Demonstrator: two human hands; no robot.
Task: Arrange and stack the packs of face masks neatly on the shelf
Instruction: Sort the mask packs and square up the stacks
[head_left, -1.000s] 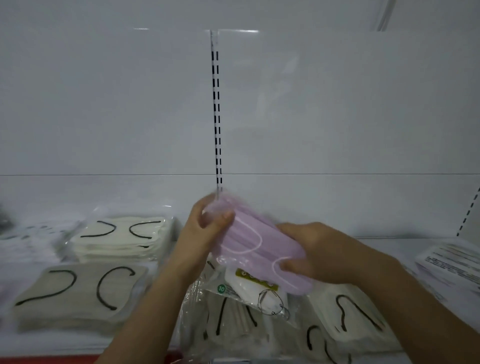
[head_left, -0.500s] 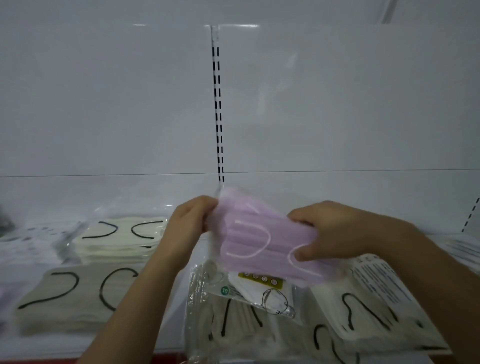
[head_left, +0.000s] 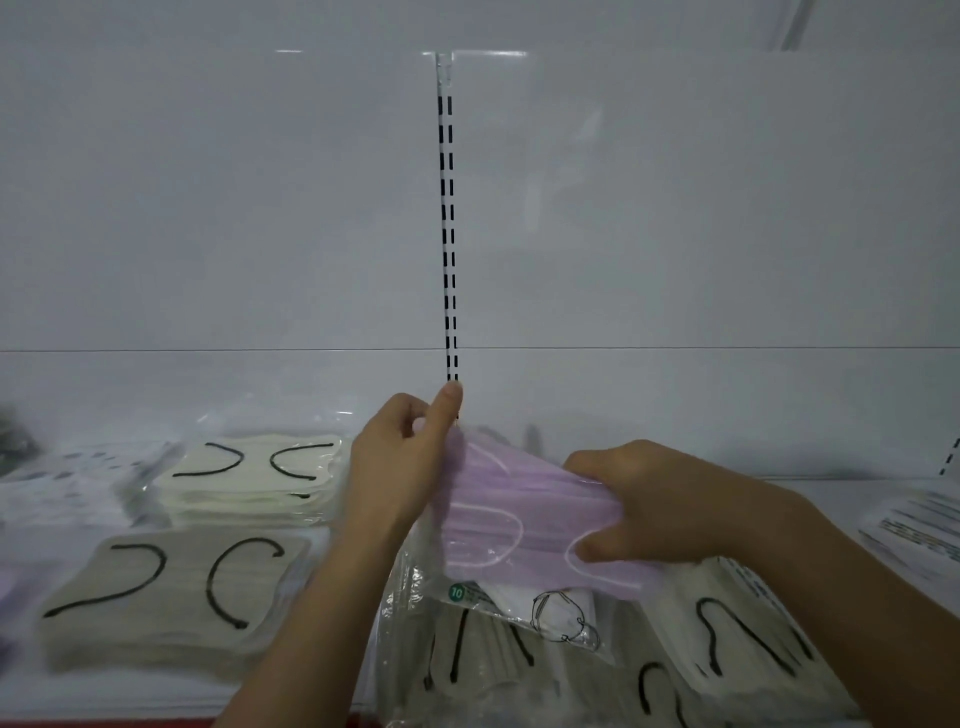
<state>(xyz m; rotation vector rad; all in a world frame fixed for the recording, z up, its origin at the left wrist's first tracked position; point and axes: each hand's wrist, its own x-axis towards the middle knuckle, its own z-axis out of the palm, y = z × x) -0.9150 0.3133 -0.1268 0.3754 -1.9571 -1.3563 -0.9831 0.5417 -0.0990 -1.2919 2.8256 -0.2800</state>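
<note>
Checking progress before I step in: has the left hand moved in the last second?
Yes. The left hand has risen along the pink pack; its fingertip now reaches the bottom of the slotted rail, having started below it.

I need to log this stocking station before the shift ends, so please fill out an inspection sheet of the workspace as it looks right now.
Surface: white shelf, largely covered with packs.
Job's things: pink mask pack held up above the shelf; cream pack at back left; grey-beige pack at front left; more white packs piled loosely at front right.
Clutter: printed leaflet or pack back at far right, text too blurred to read.
Grippers: left hand pinches the pink pack's top corner; right hand grips its right end.
Cables: nothing seen.
Surroundings: white back panel with slotted upright.
</note>
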